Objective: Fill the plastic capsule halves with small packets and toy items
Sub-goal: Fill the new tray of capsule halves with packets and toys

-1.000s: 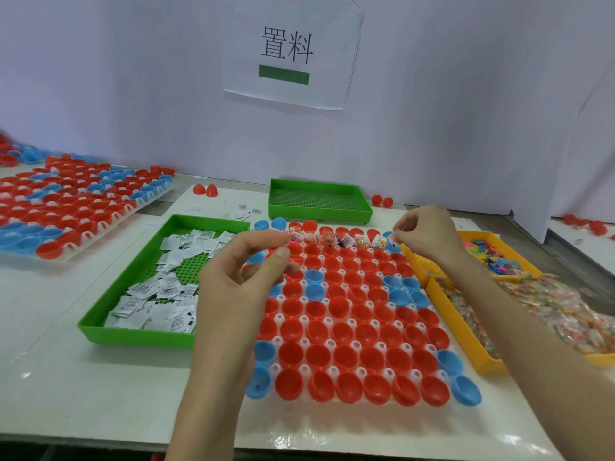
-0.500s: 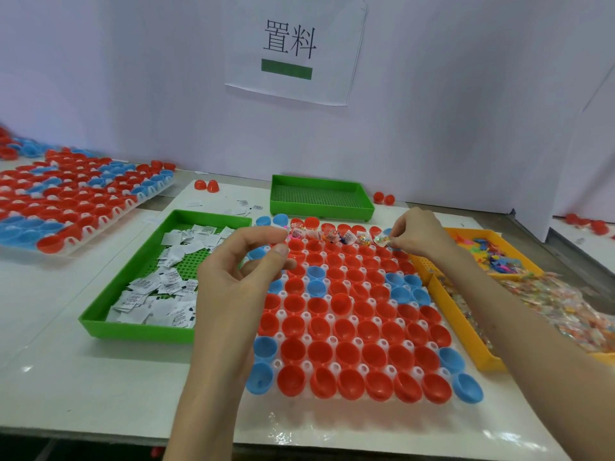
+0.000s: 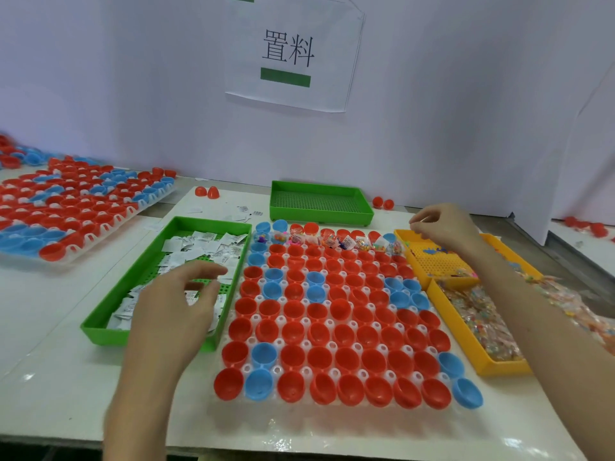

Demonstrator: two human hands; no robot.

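White backdrop (image 3: 133, 94) with paper sign (image 3: 293, 54) "置料"

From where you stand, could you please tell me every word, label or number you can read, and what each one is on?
"置料": black characters on the white paper sheet hung at the back, above a printed green bar.
Dark print on the white packets in the green tray: too small to read.
Print on the loose packets lying behind that tray: also too small to read.
No other text can be read.
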